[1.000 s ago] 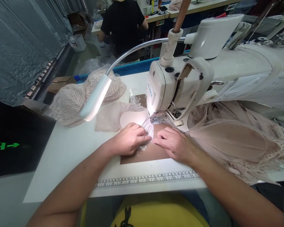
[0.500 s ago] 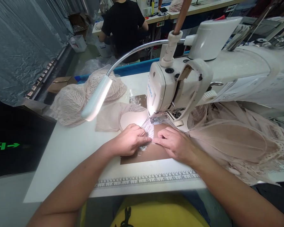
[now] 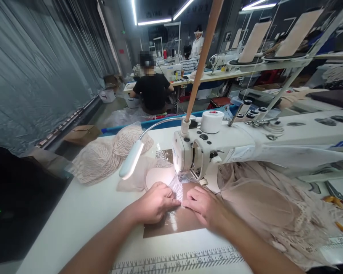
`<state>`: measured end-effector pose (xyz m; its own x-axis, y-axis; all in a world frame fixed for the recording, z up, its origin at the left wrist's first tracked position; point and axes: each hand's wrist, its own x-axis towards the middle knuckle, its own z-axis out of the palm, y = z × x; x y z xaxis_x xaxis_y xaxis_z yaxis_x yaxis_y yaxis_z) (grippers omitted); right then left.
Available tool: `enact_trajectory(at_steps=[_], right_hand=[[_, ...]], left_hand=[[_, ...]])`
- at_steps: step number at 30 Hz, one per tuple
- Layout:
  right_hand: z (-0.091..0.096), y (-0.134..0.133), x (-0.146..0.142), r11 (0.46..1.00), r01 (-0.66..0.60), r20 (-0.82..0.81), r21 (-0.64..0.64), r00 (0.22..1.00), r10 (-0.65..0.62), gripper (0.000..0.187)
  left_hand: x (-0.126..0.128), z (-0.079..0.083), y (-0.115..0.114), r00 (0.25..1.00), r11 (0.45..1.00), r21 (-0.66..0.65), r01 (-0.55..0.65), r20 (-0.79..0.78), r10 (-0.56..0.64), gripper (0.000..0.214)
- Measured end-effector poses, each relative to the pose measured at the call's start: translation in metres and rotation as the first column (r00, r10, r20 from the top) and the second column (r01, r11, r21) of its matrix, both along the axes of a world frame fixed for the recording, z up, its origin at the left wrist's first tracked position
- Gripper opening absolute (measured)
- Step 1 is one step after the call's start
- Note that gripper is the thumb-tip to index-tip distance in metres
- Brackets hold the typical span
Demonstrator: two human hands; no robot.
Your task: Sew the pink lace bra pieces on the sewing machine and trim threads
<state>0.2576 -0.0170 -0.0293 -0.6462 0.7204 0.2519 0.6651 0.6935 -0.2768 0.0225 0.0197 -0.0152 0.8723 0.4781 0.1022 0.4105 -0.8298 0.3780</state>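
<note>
Only the view lifts; left hand [image 3: 156, 203] and right hand [image 3: 204, 205] stay put, fingers flat together, pressing the lace piece [image 3: 177, 189] onto the counter [image 3: 82, 213] by the sewing machine [image 3: 188, 152].

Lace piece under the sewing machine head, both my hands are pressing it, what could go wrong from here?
1. The left hand and right hand press close under the sewing machine head; a slip could put a fingertip at the stitching point.
2. The lace piece looks bunched between the hands, so it may feed crooked.
3. The beige fabric heaped beside the right hand might drag the piece.
</note>
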Motion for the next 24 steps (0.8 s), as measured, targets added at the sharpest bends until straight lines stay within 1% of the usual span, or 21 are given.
enact_trajectory(at_steps=[6, 14, 19, 24], right_hand=[[0.0029, -0.0017, -0.0018, 1.0, -0.005, -0.042, 0.002, 0.999, 0.005, 0.025], [-0.0009, -0.0007, -0.0013, 0.999, -0.02, -0.072, 0.03, 0.997, 0.022, 0.025], [0.0034, -0.0015, -0.0019, 0.999, -0.006, -0.07, 0.039, 0.997, 0.009, 0.025], [0.005, -0.0017, -0.0018, 1.0, -0.012, -0.065, 0.016, 0.998, 0.013, 0.027]], left_hand=[[0.0008, -0.0006, -0.0017, 0.999, 1.0, -0.018, -0.019, 0.038, 0.02, 0.035], [0.0024, -0.0009, -0.0019, 0.995, 0.999, -0.026, -0.03, 0.098, 0.032, 0.029], [0.003, 0.0019, -0.0019, 0.993, 0.999, -0.036, -0.036, 0.108, 0.039, 0.029], [0.0024, 0.0, -0.002, 0.989, 0.998, -0.049, -0.034, 0.141, 0.04, 0.028]])
